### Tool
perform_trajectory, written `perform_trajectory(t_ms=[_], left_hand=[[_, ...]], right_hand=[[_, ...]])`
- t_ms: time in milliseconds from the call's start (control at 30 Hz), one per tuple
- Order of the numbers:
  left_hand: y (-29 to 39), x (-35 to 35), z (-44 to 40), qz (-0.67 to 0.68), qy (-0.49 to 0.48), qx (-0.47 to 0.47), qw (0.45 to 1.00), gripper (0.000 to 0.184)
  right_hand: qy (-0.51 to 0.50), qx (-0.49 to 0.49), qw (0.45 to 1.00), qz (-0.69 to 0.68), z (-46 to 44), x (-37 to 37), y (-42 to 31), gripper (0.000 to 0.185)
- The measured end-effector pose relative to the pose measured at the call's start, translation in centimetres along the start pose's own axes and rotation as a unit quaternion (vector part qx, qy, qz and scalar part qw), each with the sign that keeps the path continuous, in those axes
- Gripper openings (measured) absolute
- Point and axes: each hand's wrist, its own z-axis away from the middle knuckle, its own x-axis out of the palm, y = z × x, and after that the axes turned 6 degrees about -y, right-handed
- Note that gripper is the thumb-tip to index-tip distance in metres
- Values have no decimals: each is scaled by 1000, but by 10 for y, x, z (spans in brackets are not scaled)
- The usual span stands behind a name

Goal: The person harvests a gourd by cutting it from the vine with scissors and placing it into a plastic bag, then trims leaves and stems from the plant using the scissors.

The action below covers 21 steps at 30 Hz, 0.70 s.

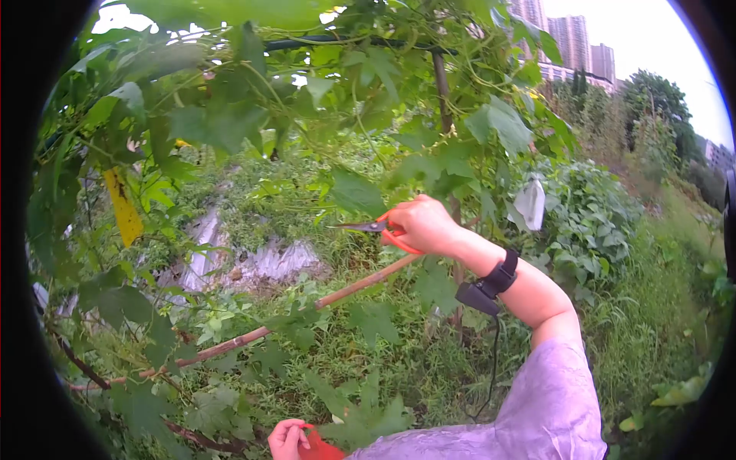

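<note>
My right hand is raised among the vines, its fingers wrapped round the orange handles of a pair of scissors. The dark, pointed blades aim left, in front of leafy stems; whether they touch any stem I cannot tell. Low in the view, my left hand is closed in a pinch on a soft red piece, perhaps a bag, mostly cut off by the bottom edge. A large green leaf hangs just above the scissors.
A slanting wooden pole runs below my right hand. Vines hang from a dark overhead bar. A yellow strip hangs left, a whitish bag right. A black device with a cable is strapped on my right forearm.
</note>
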Motion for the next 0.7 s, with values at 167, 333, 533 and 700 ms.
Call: perform_trajectory(t_ms=[167, 333, 533, 700], left_hand=[[-20, -24, -8, 3, -11, 12, 1000, 16], [-26, -21, -11, -7, 3, -21, 1000, 16], [-17, -1, -16, -2, -15, -33, 999, 16], [-24, 31, -22, 21, 17, -31, 999, 15]], right_hand=[[-108, 215, 946, -218, 36, -16, -16, 36], [95, 398, 829, -381, 81, -39, 29, 29], [80, 577, 813, 7, 133, -16, 149, 60], [64, 599, 798, 19, 96, -16, 208, 72]])
